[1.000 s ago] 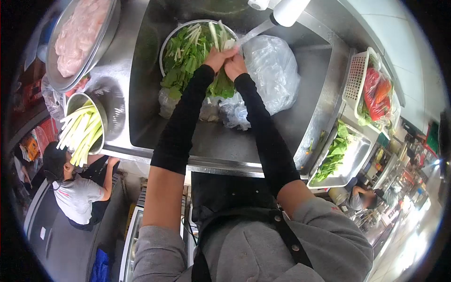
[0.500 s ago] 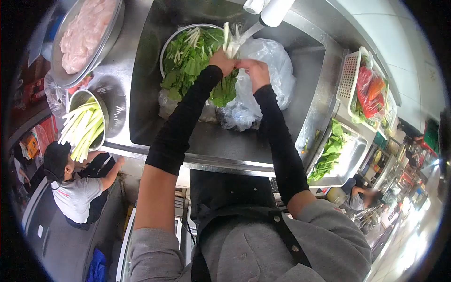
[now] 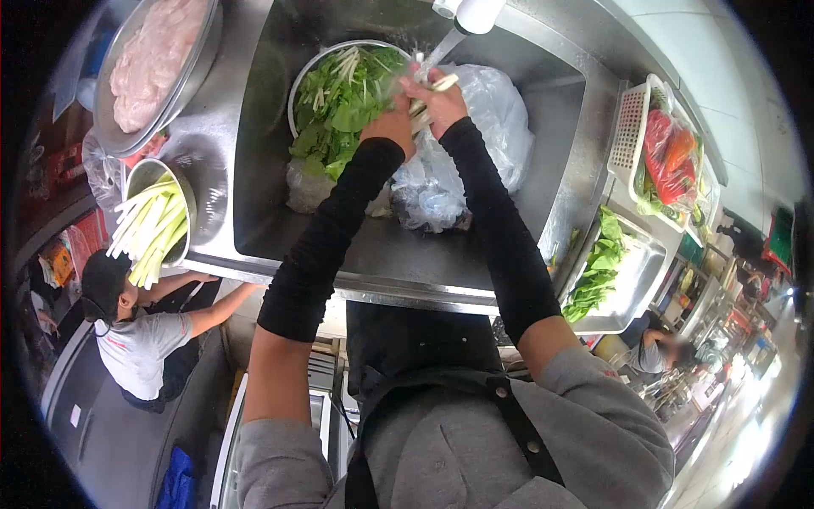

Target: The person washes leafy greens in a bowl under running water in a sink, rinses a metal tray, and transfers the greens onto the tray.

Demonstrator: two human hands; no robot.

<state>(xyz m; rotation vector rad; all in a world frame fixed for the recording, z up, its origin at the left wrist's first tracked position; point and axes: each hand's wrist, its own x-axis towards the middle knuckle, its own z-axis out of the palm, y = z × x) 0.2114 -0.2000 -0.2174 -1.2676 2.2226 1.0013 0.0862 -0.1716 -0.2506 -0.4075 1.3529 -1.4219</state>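
Under the running tap (image 3: 480, 13), my right hand (image 3: 439, 102) is closed around the pale stalks (image 3: 443, 83) of some leafy greens. My left hand (image 3: 390, 131) presses against the same bunch, fingers curled and partly hidden. Its leaf end is blurred by water and motion. Just left of my hands, a round metal bowl (image 3: 294, 93) heaped with green leaves (image 3: 339, 114) stands in the sink (image 3: 407, 259). Clear plastic bags (image 3: 496, 127) lie to the right, beneath and beside my right wrist.
On the left counter stand a metal bowl of raw pale meat (image 3: 157, 64) and a bowl of cut green stalks (image 3: 157, 225). To the right are a metal tray (image 3: 640, 284) with leaves and a white basket (image 3: 629, 123) with bagged red peppers (image 3: 666, 161). A co-worker (image 3: 144, 339) is at lower left.
The greens have turned: stalks that pointed up now point right, and the leaves no longer hang below my hands. My right hand has moved up and left; my left hand has shifted slightly down.
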